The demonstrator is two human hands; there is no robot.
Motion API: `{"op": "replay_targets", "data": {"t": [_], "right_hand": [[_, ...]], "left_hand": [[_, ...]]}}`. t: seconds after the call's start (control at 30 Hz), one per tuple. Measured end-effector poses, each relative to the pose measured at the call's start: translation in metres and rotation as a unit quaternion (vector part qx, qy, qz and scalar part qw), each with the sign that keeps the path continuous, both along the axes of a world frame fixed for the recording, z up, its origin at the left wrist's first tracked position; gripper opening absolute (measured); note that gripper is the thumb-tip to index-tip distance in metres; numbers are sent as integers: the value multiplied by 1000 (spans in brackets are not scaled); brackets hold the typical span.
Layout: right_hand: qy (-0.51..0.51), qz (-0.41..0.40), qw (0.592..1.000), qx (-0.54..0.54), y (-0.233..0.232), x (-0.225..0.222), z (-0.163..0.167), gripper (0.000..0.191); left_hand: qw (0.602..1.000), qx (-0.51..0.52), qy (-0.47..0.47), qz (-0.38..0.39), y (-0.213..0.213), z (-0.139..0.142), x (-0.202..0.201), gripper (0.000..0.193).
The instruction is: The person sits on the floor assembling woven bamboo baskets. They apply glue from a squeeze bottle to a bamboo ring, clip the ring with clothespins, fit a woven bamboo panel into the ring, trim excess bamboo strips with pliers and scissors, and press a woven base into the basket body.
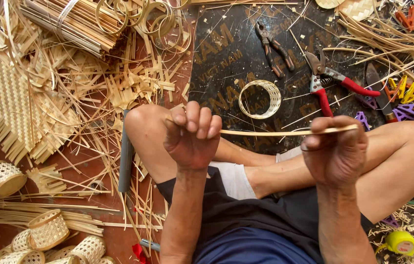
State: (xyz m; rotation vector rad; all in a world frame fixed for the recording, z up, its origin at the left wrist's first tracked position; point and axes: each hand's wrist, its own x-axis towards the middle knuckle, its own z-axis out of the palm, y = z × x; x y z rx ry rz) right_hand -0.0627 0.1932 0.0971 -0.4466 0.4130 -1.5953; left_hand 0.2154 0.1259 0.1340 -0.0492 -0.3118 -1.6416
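At the frame's centre, the left hand [192, 134] has its fingers closed around one end of a thin bamboo strip [270, 132]. The strip runs level to the right hand [336, 149], pinched there too. It looks light and springy (edges probably sharp), so holding near both ends seems best.

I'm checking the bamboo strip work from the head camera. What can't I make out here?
- Head view: the left hand closes over that end of the bamboo strip, hiding it.
- The right hand shows its back, so its grip underneath is unseen.
- The small woven baskets are cut off by the bottom edge.
- The red-handled cutters have their blade edges too small to judge.
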Motion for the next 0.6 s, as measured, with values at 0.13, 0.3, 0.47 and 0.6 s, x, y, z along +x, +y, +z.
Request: {"op": "replay_targets", "data": {"t": [0.13, 0.3, 0.47, 0.6], "right_hand": [[-2, 95, 990, -105, -32, -18, 23, 28], [275, 312, 876, -244, -78, -55, 71, 22], [498, 290, 793, -196, -53, -77, 50, 23], [254, 81, 962, -55, -20, -115, -1, 25]], "left_hand": [[992, -70, -101, -39, -17, 2, 5, 24], [903, -241, -300, -192, -53, 12, 36, 14], [773, -322, -502, -219, -80, 2, 43, 13], [766, -258, -580, -105, -88, -10, 32, 34]]}}
